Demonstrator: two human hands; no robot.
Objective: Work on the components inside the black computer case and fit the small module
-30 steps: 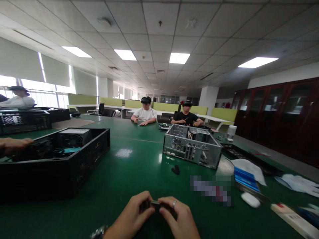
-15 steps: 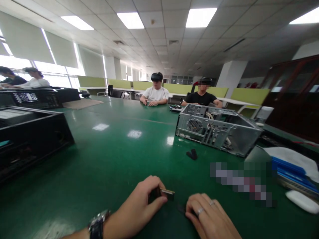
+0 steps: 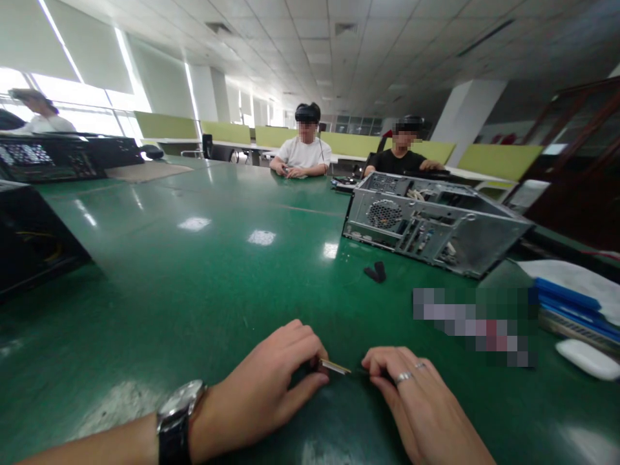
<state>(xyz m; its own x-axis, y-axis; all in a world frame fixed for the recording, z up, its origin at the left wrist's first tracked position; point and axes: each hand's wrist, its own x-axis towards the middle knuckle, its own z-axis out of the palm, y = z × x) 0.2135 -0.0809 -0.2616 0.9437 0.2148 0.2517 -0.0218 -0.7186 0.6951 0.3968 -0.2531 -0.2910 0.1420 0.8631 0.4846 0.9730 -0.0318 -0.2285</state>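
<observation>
Low over the green table, my left hand (image 3: 283, 371) is closed in a pinch on a small thin flat piece with a gold-coloured edge (image 3: 336, 367). That piece is seen almost edge-on and its exact kind does not show. To the right, my right hand (image 3: 416, 394), with rings on it, has thumb and forefinger pressed together. A small dark thin piece (image 3: 358, 372) sticks out from those fingertips toward the left hand's piece. Whether the two pieces touch I cannot tell. My left wrist carries a watch (image 3: 180, 407).
An opened metal computer case (image 3: 426, 226) lies at the right, with two small black pieces (image 3: 374, 272) before it. A white rounded object (image 3: 587, 359) and blue item (image 3: 566, 300) are at far right. A black case (image 3: 39, 239) stands left. Two people sit across the green table (image 3: 194, 284).
The camera view has tilted down. My left hand's piece has turned from showing its face to nearly edge-on. The dark piece at my right fingertips now lies level with it.
</observation>
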